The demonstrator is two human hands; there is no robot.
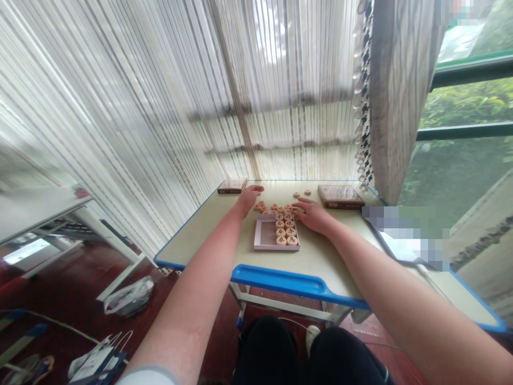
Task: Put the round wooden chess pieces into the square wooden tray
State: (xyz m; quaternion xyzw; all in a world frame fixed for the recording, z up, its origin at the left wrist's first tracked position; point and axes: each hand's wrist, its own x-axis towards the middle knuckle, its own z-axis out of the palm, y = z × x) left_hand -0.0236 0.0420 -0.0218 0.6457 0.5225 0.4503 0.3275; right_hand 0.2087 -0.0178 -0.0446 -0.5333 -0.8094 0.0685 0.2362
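Round wooden xiangqi pieces with black characters [281,232] stand in two columns in the right part of a shallow white box [261,247]; the box's left part shows its bare bottom. Behind its far edge lie loose pieces with red characters [274,207], and two more pieces [308,192] sit farther back. My left hand [249,199] reaches past the box's far left corner, fingers stretched to the right, and no held object shows. My right hand [313,215] is low over the table at the box's right, fingers apart, fingertips at the nearest loose pieces; whether they touch is unclear.
A flat brown box [341,196] lies at the table's back right, another brown box [232,185] at its back left. A blurred flat device [401,243] rests on the right side. The blue-edged table [192,240] stands before a striped curtain [296,133].
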